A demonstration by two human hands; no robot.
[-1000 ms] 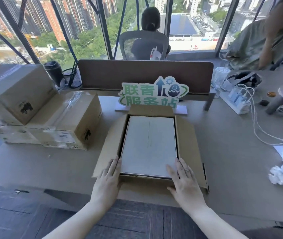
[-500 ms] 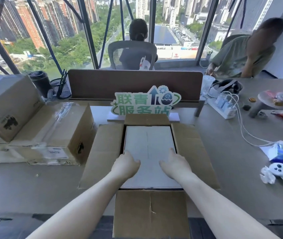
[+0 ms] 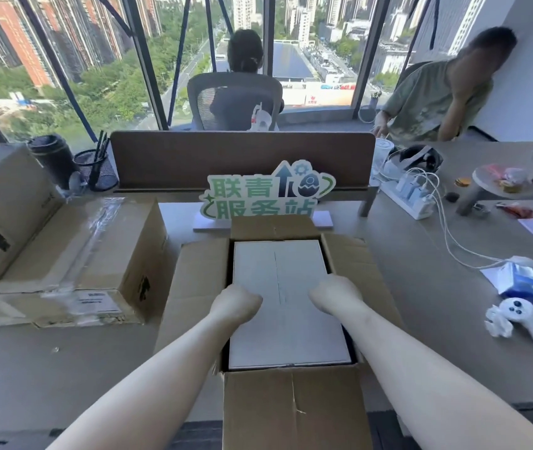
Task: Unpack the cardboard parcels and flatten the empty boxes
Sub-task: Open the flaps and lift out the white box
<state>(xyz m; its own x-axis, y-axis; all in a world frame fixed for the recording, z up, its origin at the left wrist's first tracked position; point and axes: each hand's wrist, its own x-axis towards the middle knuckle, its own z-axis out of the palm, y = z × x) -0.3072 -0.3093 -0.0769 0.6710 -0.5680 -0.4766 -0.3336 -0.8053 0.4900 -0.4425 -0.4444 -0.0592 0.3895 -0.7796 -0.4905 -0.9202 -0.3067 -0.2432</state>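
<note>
An open cardboard parcel (image 3: pixel 193 287) stands in front of me on the grey table (image 3: pixel 64 368), its four flaps spread outward. A white inner box (image 3: pixel 284 319) fills it. My left hand (image 3: pixel 236 303) sits at the white box's left edge and my right hand (image 3: pixel 333 293) at its right edge. The fingers of both curl down over the sides and are hidden behind the knuckles. Two sealed, taped cardboard parcels lie at the left, a lower one (image 3: pixel 80 254) and a taller one (image 3: pixel 2 206) leaning on it.
A green-and-white sign (image 3: pixel 268 193) stands just behind the parcel, before a brown desk divider (image 3: pixel 242 157). At the right are a power strip with cables (image 3: pixel 411 196), a blue packet (image 3: pixel 531 280) and a white controller (image 3: pixel 518 316). One person sits beyond the divider, another at the far right.
My hands moved from the near edge of the parcel forward to the white box's sides. The near flap now hangs open toward me, and my view has risen.
</note>
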